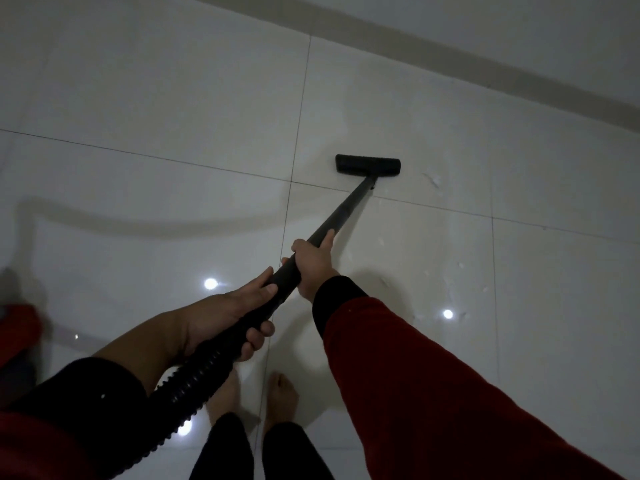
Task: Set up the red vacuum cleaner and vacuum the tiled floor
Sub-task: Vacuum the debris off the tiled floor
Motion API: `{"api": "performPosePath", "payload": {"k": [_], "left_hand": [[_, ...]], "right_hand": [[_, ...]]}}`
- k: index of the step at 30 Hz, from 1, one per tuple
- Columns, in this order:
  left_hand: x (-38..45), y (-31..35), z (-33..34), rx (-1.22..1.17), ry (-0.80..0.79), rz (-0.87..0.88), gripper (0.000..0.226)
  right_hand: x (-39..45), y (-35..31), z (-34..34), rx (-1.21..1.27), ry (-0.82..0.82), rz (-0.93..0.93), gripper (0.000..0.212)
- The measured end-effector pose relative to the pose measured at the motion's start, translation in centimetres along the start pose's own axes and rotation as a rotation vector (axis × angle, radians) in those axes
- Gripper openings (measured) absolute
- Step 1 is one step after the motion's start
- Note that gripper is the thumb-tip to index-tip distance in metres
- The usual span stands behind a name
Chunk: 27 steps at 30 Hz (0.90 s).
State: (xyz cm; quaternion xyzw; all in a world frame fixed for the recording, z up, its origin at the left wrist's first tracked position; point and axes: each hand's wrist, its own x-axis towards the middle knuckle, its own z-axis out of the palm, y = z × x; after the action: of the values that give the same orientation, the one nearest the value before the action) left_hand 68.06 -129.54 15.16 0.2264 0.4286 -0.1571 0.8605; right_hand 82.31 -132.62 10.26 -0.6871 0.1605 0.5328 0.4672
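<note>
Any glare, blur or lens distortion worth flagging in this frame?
Head view: dim overall; round lamp reflections glare off the glossy tiled floor; wide-angle bowing bends the wall edge; the red vacuum body at the left edge is blurred; floor head and both hands stay reasonably sharp.

Dim room — glossy white floor tiles (138,98), lamp reflections (210,283), beige skirting (450,60).

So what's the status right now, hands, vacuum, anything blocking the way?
Left hand and right hand both gripping the black wand. Floor nozzle flat on the white tiles. White specks right of it; bare feet behind, path open.
</note>
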Motion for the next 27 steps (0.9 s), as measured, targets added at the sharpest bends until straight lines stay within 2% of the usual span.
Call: {"api": "performPosePath", "payload": {"k": [13,27], "left_hand": [[-2.5,-6.0,-1.7,0.031,0.003,-0.038,0.045],[-8.2,-15.8,-6.3,0.091,-0.048,-0.066,0.048]], "right_hand": [[-3.4,6.2,-0.3,0.024,0.064,0.011,0.081],[-9.7,17.4,0.8,0.046,0.142,0.016,0.081]]}}
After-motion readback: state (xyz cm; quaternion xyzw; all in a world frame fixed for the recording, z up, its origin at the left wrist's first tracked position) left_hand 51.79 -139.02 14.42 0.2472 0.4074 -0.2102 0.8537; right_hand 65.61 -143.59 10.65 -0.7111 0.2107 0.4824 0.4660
